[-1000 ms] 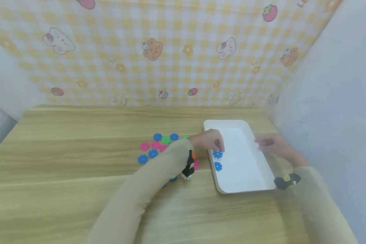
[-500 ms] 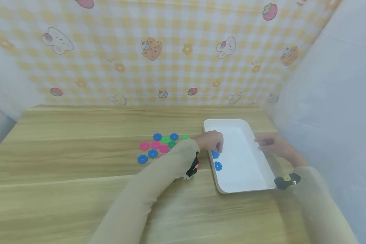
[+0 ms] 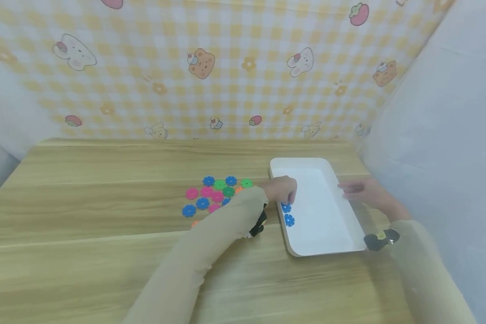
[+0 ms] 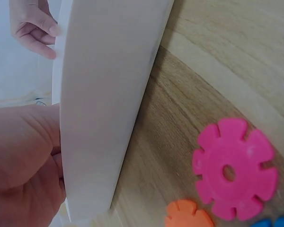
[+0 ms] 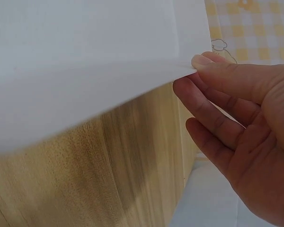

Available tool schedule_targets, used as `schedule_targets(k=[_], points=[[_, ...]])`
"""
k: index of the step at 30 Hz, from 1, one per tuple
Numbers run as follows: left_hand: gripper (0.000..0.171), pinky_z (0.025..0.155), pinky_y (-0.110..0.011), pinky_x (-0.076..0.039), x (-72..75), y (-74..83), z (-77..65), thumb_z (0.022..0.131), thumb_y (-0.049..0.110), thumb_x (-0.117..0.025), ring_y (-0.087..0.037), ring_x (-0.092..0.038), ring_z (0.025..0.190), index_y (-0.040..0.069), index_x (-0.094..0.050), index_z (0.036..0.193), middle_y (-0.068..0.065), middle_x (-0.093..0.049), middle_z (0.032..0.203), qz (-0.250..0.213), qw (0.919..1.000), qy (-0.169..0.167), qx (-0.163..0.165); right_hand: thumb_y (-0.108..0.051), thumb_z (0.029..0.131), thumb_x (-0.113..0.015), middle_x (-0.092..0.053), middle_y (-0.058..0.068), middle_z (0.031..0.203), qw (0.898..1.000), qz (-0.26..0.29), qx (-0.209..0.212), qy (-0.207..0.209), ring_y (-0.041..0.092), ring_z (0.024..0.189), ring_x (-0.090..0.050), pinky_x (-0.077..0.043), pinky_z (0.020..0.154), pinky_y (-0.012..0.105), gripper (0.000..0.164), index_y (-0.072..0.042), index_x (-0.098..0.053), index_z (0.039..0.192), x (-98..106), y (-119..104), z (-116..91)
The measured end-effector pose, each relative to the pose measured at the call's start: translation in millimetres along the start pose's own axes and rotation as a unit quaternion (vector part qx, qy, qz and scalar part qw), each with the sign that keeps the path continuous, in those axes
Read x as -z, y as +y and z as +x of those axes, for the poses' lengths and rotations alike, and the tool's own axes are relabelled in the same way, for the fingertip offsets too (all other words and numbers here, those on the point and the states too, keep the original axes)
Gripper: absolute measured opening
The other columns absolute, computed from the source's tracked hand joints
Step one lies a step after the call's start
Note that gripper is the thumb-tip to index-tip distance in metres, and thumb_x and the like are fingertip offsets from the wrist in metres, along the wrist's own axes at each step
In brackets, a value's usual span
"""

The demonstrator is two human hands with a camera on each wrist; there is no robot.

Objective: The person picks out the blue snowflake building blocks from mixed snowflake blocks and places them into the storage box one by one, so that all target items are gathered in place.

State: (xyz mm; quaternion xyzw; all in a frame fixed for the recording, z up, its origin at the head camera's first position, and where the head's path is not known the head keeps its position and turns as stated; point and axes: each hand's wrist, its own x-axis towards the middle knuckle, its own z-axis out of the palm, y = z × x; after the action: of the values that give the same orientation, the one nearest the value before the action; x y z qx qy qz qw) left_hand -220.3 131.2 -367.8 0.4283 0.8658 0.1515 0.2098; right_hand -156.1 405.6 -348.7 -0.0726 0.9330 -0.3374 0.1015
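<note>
Position of blue discs [image 3: 289,220]: inside white tray [image 3: 324,229] along left wall [image 4: 104,94], just nearside of left grip [image 3: 281,188], curled with any held item indiscernible; well apart from right grip [image 3: 363,191], pinching opposite rim [image 5: 132,92].

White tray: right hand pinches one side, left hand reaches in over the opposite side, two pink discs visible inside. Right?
One slip: the colour. The two discs visible inside the white tray are blue, not pink; the head view shows it. The right hand does pinch one side, and the left hand reaches in over the opposite side.
</note>
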Motion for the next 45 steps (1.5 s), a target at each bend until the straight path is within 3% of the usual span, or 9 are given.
schedule_targets(k=[3,7,13,15,20,24,30,39,45], points=[[0.013,0.078,-0.018,-0.046,1.6,-1.2,-0.4,0.083,0.001,-0.064,-0.014,-0.058,0.092,0.008,-0.070,0.092,0.000,-0.064,0.094,0.004,0.9998,0.009,-0.014,-0.013,0.084,-0.065,-0.059,0.024,0.112,1.000,0.002,0.000,-0.001,0.030,0.098,-0.059,-0.047,0.076,0.019,0.041,0.008,-0.055,0.119,0.1,-1.9,0.7],[0.013,0.079,-0.017,-0.044,6.5,-6.3,-2.8,0.082,0.001,-0.064,-0.015,-0.057,0.093,0.006,-0.069,0.093,-0.003,-0.064,0.096,-0.041,0.9972,0.044,-0.045,-0.011,0.084,-0.065,-0.059,0.024,0.111,1.000,0.005,0.000,-0.001,0.026,0.096,-0.059,-0.047,0.077,0.020,0.040,0.007,-0.055,0.118,-0.2,-3.1,1.8],[0.015,0.075,-0.017,-0.045,19.9,-27.2,-13.0,0.083,0.002,-0.063,-0.015,-0.057,0.088,0.003,-0.067,0.097,-0.007,-0.064,0.096,-0.160,0.9766,0.122,-0.077,-0.012,0.085,-0.064,-0.059,0.022,0.112,1.000,-0.006,0.008,-0.003,0.025,0.097,-0.058,-0.047,0.077,0.021,0.039,0.006,-0.056,0.118,0.0,-0.9,1.4],[0.017,0.074,-0.019,-0.046,25.2,-37.1,-20.0,0.083,0.004,-0.063,-0.016,-0.057,0.088,0.002,-0.066,0.100,-0.007,-0.063,0.095,-0.195,0.9692,0.136,-0.065,-0.012,0.085,-0.064,-0.060,0.023,0.111,1.000,-0.005,0.014,-0.002,0.026,0.097,-0.058,-0.047,0.077,0.022,0.039,0.007,-0.056,0.118,0.2,0.3,0.6],[0.022,0.077,-0.024,-0.047,33.1,-68.2,-43.0,0.082,0.005,-0.063,-0.016,-0.056,0.089,0.001,-0.064,0.104,-0.005,-0.061,0.095,-0.244,0.9574,0.154,0.006,-0.010,0.084,-0.065,-0.062,0.020,0.107,1.000,0.002,0.025,0.005,0.017,0.092,-0.060,-0.047,0.075,0.019,0.037,0.007,-0.057,0.116,-2.1,3.1,0.5],[0.023,0.080,-0.026,-0.046,36.4,-92.2,-60.4,0.083,0.006,-0.064,-0.018,-0.055,0.091,-0.001,-0.063,0.105,-0.008,-0.061,0.097,-0.237,0.9597,0.146,0.040,-0.010,0.083,-0.066,-0.063,0.020,0.105,1.000,0.007,0.020,0.005,0.010,0.089,-0.060,-0.046,0.074,0.017,0.038,0.007,-0.057,0.116,-2.6,5.0,1.2],[0.022,0.078,-0.031,-0.047,40.5,-115.4,-79.6,0.082,0.006,-0.066,-0.022,-0.055,0.089,-0.003,-0.063,0.102,-0.011,-0.061,0.095,-0.204,0.9699,0.119,0.060,-0.013,0.084,-0.066,-0.061,0.023,0.110,1.000,0.004,0.002,-0.004,0.015,0.093,-0.061,-0.046,0.077,0.018,0.042,0.008,-0.055,0.118,-0.4,3.3,1.4],[0.025,0.077,-0.031,-0.048,36.0,-130.9,-88.4,0.075,0.003,-0.073,-0.023,-0.057,0.088,-0.002,-0.065,0.098,-0.012,-0.062,0.094,-0.153,0.9818,0.078,0.081,-0.013,0.084,-0.066,-0.060,0.023,0.112,1.000,-0.004,0.010,0.004,0.025,0.097,-0.059,-0.046,0.077,0.018,0.041,0.007,-0.056,0.118,-1.7,1.0,-0.3],[0.025,0.077,-0.031,-0.047,31.9,-135.5,-89.3,0.074,0.002,-0.072,-0.022,-0.055,0.087,-0.002,-0.065,0.098,-0.011,-0.060,0.092,-0.136,0.9840,0.082,0.080,-0.011,0.084,-0.065,-0.059,0.023,0.113,1.000,-0.004,0.010,0.004,0.035,0.100,-0.057,-0.046,0.077,0.019,0.039,0.008,-0.056,0.118,-1.3,-1.7,-1.1]])
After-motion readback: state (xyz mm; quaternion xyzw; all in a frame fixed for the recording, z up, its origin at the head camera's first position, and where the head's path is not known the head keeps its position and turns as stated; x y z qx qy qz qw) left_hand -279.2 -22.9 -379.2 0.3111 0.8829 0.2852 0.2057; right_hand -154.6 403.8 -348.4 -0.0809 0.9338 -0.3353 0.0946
